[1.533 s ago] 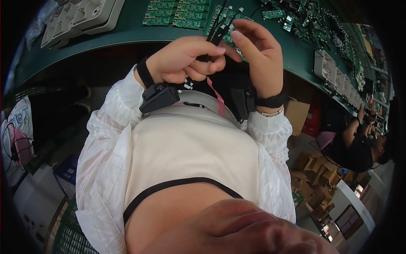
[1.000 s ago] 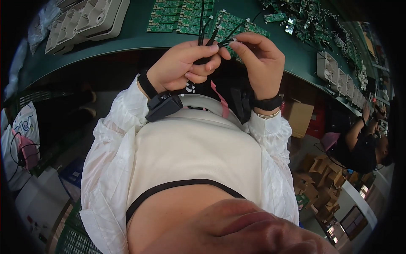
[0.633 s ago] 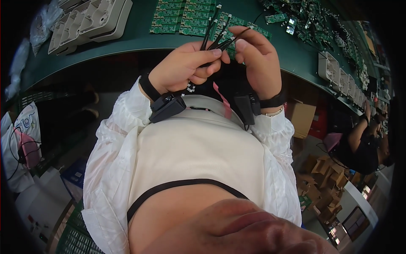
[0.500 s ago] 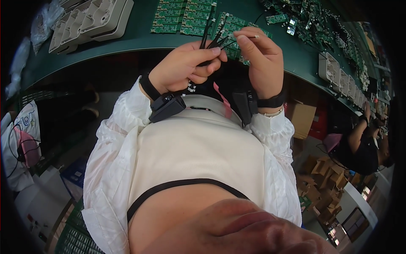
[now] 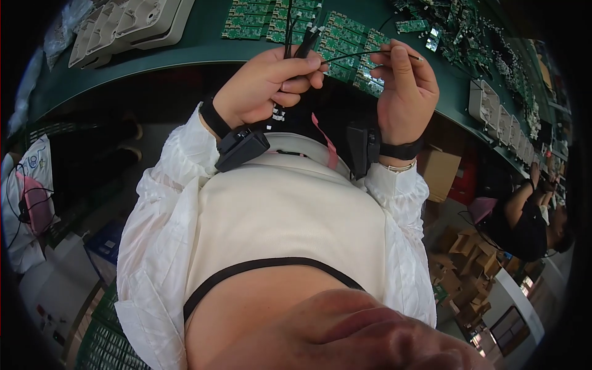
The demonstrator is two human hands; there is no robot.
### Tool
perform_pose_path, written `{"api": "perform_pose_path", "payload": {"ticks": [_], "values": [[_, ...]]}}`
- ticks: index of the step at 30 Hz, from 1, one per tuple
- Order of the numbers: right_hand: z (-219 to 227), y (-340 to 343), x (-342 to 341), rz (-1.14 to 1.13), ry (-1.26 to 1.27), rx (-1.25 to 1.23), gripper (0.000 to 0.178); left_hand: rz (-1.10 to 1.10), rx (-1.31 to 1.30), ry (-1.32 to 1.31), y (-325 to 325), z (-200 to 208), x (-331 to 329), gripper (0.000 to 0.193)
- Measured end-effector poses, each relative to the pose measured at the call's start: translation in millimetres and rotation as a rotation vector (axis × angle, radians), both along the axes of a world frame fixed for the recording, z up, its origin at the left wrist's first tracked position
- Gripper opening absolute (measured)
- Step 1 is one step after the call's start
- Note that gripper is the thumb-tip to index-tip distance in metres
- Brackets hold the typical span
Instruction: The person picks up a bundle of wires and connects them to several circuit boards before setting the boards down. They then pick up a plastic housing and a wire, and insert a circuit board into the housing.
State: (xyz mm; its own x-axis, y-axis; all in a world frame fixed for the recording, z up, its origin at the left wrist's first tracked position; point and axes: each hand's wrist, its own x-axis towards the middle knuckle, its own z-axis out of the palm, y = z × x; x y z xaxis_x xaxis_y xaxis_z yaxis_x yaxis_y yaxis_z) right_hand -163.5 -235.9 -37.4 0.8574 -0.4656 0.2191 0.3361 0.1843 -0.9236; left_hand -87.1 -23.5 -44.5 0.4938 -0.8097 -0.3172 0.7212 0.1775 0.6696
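My left hand (image 5: 274, 80) is closed around a bundle of black cables (image 5: 306, 43) with small white connectors, some of which hang out below the fist. Between thumb and fingers, my right hand (image 5: 407, 86) pinches the end of a single black cable (image 5: 354, 55). That cable runs nearly straight from the left hand's bundle across to the right fingertips. Both hands are raised at the near edge of a green table (image 5: 185, 71). Rows of green circuit boards (image 5: 342, 40) lie just beyond them.
Light grey plastic housings (image 5: 126, 28) are stacked at the left of the table, and more housings (image 5: 499, 117) line its right side. A heap of loose circuit boards (image 5: 462, 28) lies at the back right. Another person (image 5: 524, 216) is at the far right, near cardboard boxes (image 5: 468, 259).
My right hand has moved right, away from the left, drawing one cable out from the bundle. The left hand keeps its hold in about the same place.
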Motion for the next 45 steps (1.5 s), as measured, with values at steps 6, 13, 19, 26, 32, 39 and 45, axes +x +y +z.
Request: {"api": "perform_pose_path", "payload": {"ticks": [6,13,19,26,32,39,45], "values": [[2,3,-4,0.266,0.178,-0.118,0.014,0.002,0.09,-0.127,-4,1,-4,0.017],[-6,-8,-9,0.378,0.163,-0.354,0.013,-0.02,0.209,-0.284,-9,1,-7,0.023],[11,-57,9,0.106,0.287,-0.627,0.015,-0.013,0.035,-0.21,-5,1,0,0.032],[20,-51,44,0.127,0.338,-1.154,0.009,-0.136,-0.538,-0.232,-27,-60,36,0.038],[14,-50,50,0.137,0.327,-1.191,0.007,0.016,-0.395,0.288,-20,-24,19,0.038],[20,-56,51,0.171,0.414,-1.164,0.007,0.118,-0.187,0.248,-31,-23,17,0.039],[31,-73,77,0.34,0.55,-1.201,0.009,0.109,-0.149,0.244,-40,-23,16,0.042]]}}
